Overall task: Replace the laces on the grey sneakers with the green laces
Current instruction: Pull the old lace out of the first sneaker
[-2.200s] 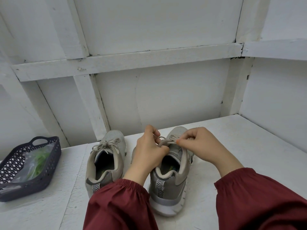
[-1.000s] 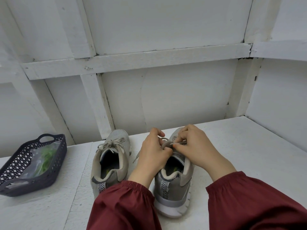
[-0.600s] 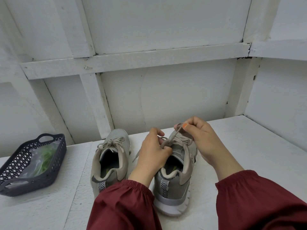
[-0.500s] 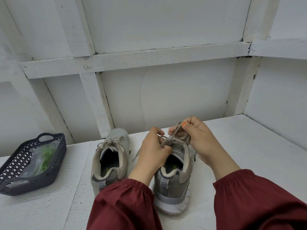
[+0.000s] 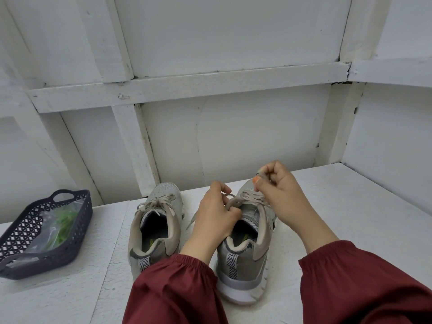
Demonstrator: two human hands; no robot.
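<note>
In the lower middle of the frame, on the white shelf (image 5: 350,218), I am at the first step: taking out the old lace (image 5: 253,197) from the sneaker at centre (image 5: 243,263). My left hand (image 5: 215,220) is curled and pinches a loop of this lace at the tongue. My right hand (image 5: 280,195) pinches the other strand between thumb and fingers and holds it raised above the toe.

I judge that the knot is opening but the lace is not yet out of the eyelets. Next I must pull it free row by row, with the shoe kept steady.

This sneaker is grey mesh with beige trim and a white sole. The second sneaker (image 5: 142,256), just to its left, has its bow tied. The green laces (image 5: 62,222) lie in a clear bag inside the dark basket (image 5: 35,265) at lower left, untouched.
</note>
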